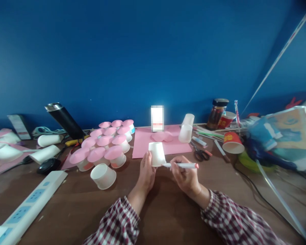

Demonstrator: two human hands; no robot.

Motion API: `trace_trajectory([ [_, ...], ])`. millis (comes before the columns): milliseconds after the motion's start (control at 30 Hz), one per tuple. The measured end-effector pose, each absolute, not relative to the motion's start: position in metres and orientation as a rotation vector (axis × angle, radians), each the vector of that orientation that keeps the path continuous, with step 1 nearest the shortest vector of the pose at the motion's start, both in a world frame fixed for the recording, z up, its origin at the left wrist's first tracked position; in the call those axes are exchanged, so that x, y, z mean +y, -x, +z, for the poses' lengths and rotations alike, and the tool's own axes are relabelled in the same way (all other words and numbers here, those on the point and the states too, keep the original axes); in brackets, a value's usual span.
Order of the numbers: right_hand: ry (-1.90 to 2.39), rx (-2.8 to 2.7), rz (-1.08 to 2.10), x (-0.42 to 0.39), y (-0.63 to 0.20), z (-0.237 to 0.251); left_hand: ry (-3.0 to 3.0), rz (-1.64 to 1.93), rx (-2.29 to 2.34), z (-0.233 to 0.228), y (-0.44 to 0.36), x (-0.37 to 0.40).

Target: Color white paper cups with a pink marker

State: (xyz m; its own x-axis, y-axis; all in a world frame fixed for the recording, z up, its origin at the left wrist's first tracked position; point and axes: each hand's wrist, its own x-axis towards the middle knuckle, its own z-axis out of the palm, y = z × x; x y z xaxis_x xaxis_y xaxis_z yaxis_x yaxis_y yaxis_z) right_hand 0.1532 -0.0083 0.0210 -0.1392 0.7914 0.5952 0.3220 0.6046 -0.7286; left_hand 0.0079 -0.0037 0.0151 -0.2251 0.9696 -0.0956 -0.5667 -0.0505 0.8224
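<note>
My left hand [147, 172] holds a white paper cup [156, 153] upside down, just above the wooden table [73, 204]. In my right hand [185, 175] lies a white marker with a pink cap [183, 165], its tip touching the cup's side. Both sleeves are red and white plaid. A pink paper sheet [142, 144] with pink paper circles on it lies just behind the cup.
To the left stand several white cups topped with pink circles [104, 144], and one loose cup [103, 176] on its side. Scissors [201, 154], a red cup [232, 142], a jar [216, 114], stacked cups [186, 128] and pens lie right. A power strip [28, 207] sits front left.
</note>
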Motion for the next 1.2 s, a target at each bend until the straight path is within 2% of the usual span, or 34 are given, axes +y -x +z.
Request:
trace_trajectory([
  [400, 0.919, -1.539, 0.579, -0.002, -0.153, 0.027, -0.496, 1.527, 0.75, 0.017, -0.012, 0.0],
  [567, 0.889, -1.397, 0.631, -0.002, -0.151, 0.028, -0.413, 1.396, 0.69, 0.019, -0.01, -0.002],
  [900, 0.866, -1.743, 0.335, -0.012, -0.154, 0.029, -0.355, 1.331, 0.576, 0.016, -0.011, 0.0],
  [1200, 0.834, -1.815, 0.274, -0.009, -0.154, 0.029, -0.476, 1.367, 0.675, 0.016, -0.017, 0.0],
])
